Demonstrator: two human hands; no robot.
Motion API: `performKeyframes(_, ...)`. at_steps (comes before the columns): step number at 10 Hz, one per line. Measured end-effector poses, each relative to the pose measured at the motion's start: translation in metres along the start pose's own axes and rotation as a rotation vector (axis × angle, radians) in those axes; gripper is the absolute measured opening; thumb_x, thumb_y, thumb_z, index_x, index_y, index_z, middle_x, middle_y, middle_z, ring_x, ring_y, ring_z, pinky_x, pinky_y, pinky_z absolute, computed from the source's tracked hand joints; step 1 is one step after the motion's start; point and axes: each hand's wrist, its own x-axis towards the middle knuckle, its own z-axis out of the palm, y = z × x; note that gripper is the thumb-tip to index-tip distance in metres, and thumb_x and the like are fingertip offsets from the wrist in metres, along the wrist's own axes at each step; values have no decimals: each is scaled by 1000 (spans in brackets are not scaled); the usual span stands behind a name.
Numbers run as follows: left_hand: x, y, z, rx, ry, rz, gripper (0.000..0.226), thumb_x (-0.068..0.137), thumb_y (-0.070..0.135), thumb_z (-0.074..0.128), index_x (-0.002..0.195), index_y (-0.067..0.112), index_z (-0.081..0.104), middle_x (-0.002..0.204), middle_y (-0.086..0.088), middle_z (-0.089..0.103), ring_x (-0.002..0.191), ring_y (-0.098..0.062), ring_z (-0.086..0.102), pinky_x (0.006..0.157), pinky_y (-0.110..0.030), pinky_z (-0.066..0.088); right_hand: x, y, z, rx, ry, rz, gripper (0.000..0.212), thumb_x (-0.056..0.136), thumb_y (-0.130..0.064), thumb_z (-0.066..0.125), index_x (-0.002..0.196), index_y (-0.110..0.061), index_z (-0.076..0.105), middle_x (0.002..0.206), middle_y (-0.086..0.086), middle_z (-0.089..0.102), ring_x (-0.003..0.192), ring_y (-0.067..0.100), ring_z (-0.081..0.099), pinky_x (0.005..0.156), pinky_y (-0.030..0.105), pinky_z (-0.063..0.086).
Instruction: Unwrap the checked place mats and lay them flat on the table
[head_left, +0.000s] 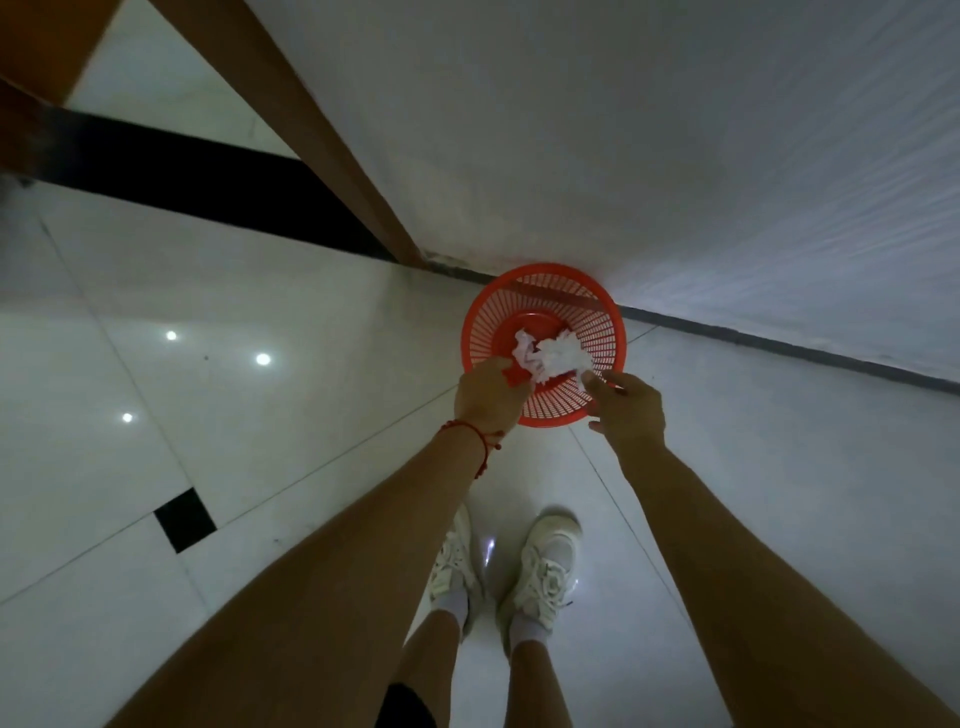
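Note:
A crumpled wad of white wrapping (556, 357) hangs over the open mouth of a red plastic mesh basket (602, 322) that stands on the floor by the wall. My left hand (488, 392), with a red string on the wrist, grips the left end of the wad with curled fingers. My right hand (631, 413) is at the wad's right edge; its forefinger tip touches the wrapping and its thumb is spread away from it. No checked place mat and no table top is in view.
A white wall (675, 156) rises right behind the basket. A brown wooden door frame (311, 135) runs up to the left. The floor is glossy white tile (208, 415) with black insets. My feet in white trainers (545, 566) stand just short of the basket.

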Motion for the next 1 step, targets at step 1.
performKeyframes(1,-10,-5,-5,107,-8,9,34,89,27,52,116,8,58,118,-9,63,109,-26,58,81,-24,41,-11,6,-8,10,14,31,43,88,-30,59,123,-7,54,120,14,63,96,29,65,91,43,52)
